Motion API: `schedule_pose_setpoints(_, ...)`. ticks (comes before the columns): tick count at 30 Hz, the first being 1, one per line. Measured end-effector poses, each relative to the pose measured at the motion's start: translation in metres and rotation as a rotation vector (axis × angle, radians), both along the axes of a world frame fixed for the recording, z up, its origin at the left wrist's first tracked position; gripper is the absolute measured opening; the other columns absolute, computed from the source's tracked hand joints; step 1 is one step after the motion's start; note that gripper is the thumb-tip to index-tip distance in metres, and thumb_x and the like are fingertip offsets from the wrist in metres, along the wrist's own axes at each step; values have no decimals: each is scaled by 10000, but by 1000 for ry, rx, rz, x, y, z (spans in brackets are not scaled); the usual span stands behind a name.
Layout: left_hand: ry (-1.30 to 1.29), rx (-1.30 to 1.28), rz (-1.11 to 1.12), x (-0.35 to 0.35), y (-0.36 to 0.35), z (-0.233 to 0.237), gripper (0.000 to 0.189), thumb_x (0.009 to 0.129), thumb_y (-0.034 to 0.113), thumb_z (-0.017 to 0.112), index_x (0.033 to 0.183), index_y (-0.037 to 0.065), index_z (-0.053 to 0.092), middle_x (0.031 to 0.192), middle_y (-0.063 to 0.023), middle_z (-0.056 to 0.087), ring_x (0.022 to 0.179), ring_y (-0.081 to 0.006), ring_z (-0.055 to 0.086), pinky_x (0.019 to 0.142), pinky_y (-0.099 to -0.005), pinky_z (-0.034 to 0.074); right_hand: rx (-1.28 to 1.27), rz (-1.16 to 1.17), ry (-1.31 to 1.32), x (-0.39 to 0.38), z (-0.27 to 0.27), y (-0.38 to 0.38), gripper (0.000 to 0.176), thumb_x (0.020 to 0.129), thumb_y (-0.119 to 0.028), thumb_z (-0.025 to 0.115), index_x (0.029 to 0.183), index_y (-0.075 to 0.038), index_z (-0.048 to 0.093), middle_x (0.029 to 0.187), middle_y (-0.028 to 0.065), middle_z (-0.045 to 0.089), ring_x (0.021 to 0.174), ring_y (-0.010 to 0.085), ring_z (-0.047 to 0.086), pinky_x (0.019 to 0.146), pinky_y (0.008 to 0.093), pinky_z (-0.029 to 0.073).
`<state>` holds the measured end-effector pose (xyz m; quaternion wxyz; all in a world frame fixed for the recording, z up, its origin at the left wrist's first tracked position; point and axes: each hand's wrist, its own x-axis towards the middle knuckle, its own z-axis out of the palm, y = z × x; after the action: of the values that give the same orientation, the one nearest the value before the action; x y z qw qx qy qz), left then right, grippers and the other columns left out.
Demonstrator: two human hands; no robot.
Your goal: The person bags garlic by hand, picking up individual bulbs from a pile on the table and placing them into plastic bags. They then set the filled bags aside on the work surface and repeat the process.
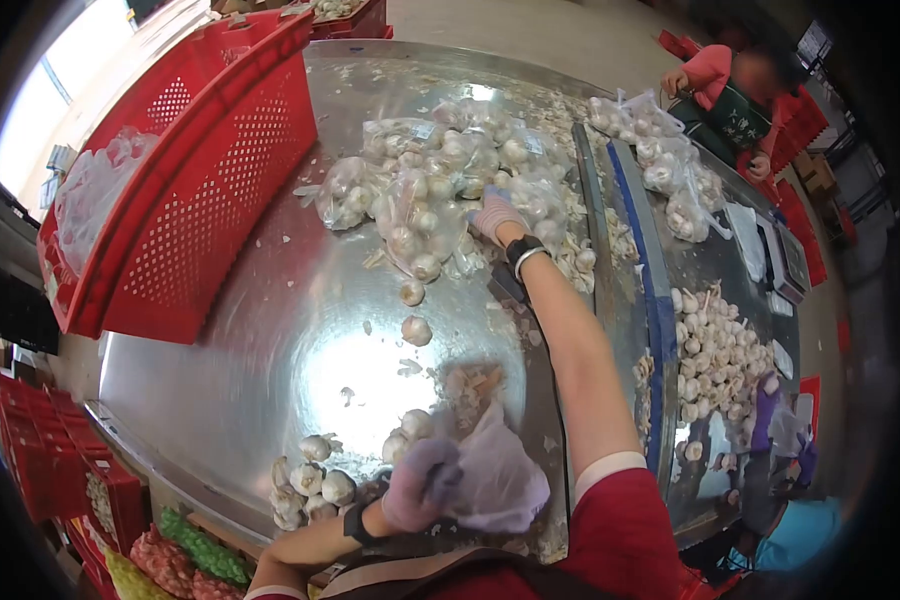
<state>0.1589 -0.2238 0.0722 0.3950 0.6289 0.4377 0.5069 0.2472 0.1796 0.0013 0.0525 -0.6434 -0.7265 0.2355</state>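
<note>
Glossy metal table, shiny plastic bags, plastic crate

To our left we see a large red crate with holes in its walls and a heap of thin plastic bags inside it. Behind it, at the top, we see part of another red crate. At the lower left we have more red crates and, near them, a green sack, a red sack and a yellow sack. On our right, past a blue strip, a scale stands near the far edge. Beyond, we see a person in pink sleeves and a dark green apron, with cardboard boxes nearby.
</note>
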Motion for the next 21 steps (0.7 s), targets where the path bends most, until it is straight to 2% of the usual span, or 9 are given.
schedule_pose_setpoints(1,-448,-260,77,7,-12,-8,205,838,105,597,1013,36,515,961,-132,568,885,-281,576,715,-380,466,60,27,-32,-2,-8,9,724,741,-320,641,1319,-14,330,1231,301,484,1179,433,445,963,444,405)
schedule_pose_setpoints(3,-901,-528,163,6,-8,-6,245,835,100,599,1057,26,528,1059,-119,566,970,-246,567,782,-377,470,-8,36,-124,-7,4,17,728,732,-332,650,1305,-8,342,1229,300,486,1179,426,448,959,446,409)
schedule_pose_setpoints(4,-727,-485,143,0,1,-5,296,827,123,610,1095,32,523,1102,-123,551,1006,-248,553,832,-392,444,-66,43,-215,-9,10,19,731,723,-345,660,1291,-1,354,1227,298,489,1180,419,451,954,448,413)
schedule_pose_setpoints(5,-553,-442,121,-9,14,3,348,818,145,620,1133,37,519,1144,-127,535,1042,-251,538,882,-408,418,-202,68,-203,-4,0,33,900,700,-381,695,1415,-103,224,1403,297,273,1196,410,457,968,431,419)
schedule_pose_setpoints(6,-381,-393,95,-17,28,12,399,810,168,631,1171,43,515,1186,-131,519,1077,-253,523,933,-423,392,-209,70,-209,-3,-1,25,900,700,-381,695,1415,-103,224,1403,297,273,1196,410,457,968,431,419)
schedule_pose_setpoints(8,-34,-281,39,-32,41,21,502,794,213,653,1247,55,506,1271,-139,488,1149,-258,494,1033,-453,340,-217,308,-369,4,6,-3,885,681,-384,708,1410,-152,263,1383,259,340,1187,387,475,956,440,426)
schedule_pose_setpoints(14,-45,27,571,-92,33,32,459,824,232,624,1228,45,514,1258,-145,496,1146,-266,494,1022,-422,347,-30,139,-188,8,17,-48,838,680,-371,707,1396,-223,297,1384,199,361,1179,353,481,957,448,421)
schedule_pose_setpoints(16,71,178,731,-121,28,57,446,834,238,615,1221,42,517,1254,-147,498,1145,-269,494,1018,-411,349,183,293,-141,6,-2,-45,802,698,-356,699,1387,-228,308,1398,157,354,1193,349,467,962,430,421)
schedule_pose_setpoints(21,521,603,1155,-262,49,170,416,859,254,591,1206,35,523,1243,-151,505,1143,-275,494,1009,-385,354,124,239,-38,-10,-12,-35,671,765,-278,631,1366,-216,338,1388,159,360,1197,363,453,969,422,410)
